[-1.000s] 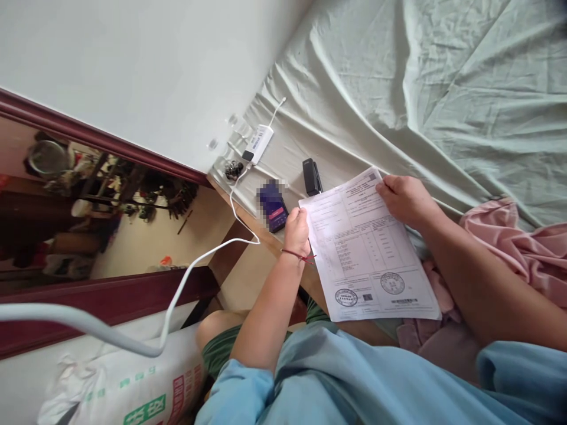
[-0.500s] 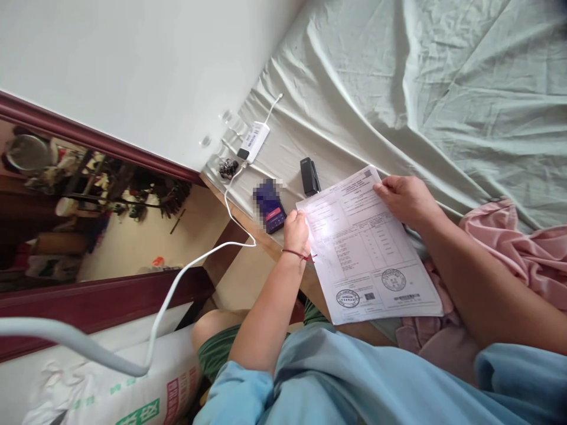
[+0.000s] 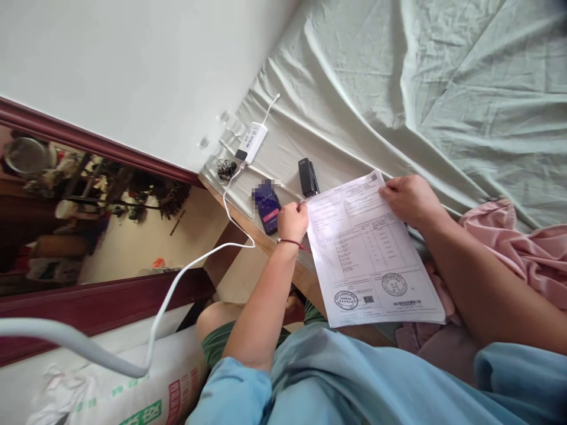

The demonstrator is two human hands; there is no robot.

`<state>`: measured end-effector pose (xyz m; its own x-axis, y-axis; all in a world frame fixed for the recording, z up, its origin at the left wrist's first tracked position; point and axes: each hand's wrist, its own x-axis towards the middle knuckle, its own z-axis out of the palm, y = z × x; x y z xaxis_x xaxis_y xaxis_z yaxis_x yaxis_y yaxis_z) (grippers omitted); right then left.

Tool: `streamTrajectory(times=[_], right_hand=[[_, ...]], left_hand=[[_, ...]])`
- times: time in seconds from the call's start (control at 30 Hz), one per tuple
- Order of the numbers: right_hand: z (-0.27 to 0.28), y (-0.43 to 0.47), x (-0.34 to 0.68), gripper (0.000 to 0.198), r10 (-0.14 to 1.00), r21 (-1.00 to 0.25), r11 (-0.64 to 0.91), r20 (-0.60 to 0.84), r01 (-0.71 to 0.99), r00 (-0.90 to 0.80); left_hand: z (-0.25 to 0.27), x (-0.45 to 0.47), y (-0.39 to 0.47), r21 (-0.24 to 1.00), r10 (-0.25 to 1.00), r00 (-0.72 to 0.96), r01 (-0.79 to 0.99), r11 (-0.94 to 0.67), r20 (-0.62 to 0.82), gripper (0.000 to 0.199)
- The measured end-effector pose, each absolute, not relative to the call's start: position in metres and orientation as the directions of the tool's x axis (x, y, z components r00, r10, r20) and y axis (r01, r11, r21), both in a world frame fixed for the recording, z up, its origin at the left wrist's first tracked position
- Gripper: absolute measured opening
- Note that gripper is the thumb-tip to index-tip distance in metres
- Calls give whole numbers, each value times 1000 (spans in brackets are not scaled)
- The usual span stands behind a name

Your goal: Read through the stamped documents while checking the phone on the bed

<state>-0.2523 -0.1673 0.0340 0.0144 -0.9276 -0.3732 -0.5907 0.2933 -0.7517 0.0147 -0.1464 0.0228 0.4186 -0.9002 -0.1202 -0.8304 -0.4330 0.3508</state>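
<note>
1 doc [image 3: 374, 254], 1 ph [image 3: 268, 213], 1 stapler [image 3: 306, 177]

Phone [image 3: 269, 217] lies on the pale green sheet [image 3: 447, 77], screen lit; white box [image 3: 256, 139] just beyond it, white cable [image 3: 71, 339] plugged in and running off the edge to lower left; small dark clump [image 3: 226, 170] beside the box, can't make it out; clear containers [image 3: 229, 120] near the wall [image 3: 133, 65]; pink cloth [image 3: 500, 224] bunched at right; printed white sack [image 3: 172, 360] lower left
</note>
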Motion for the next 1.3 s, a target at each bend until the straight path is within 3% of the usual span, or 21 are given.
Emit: streamTrajectory(times=[0.1,0.27,0.4,0.5,0.67,0.77,1.07,1.3], right_hand=[[32,-168,-253,23,-928,-742,302,-374,-599,-5],[28,-170,-254,27,-925,-757,331,-378,-563,-36],[24,-170,-256,31,-946,-786,289,-323,-546,-37],[24,-170,-258,33,-969,-784,218,-244,-581,-34],[28,-170,-258,35,-973,-757,191,-228,-624,-21],[29,-170,-258,33,-967,-752,209,-252,-625,-20],[28,-170,-259,31,-967,-749,201,-253,-631,-8],[30,-170,-259,30,-965,-781,163,-253,-603,66]], left_hand=[[27,12,-151,235,-894,417,-864,-446,-165,34],[33,8,-156,179,-901,404,-886,-428,-158,26],[34,6,-157,200,-921,363,-900,-386,-144,23],[31,5,-153,269,-942,332,-904,-332,-47,15],[22,13,-139,341,-952,90,-940,17,294,53],[15,20,-133,296,-946,-60,-942,159,319,61],[1,17,-124,235,-958,-60,-963,128,279,61],[13,23,-126,306,-949,-83,-935,180,304,64]])
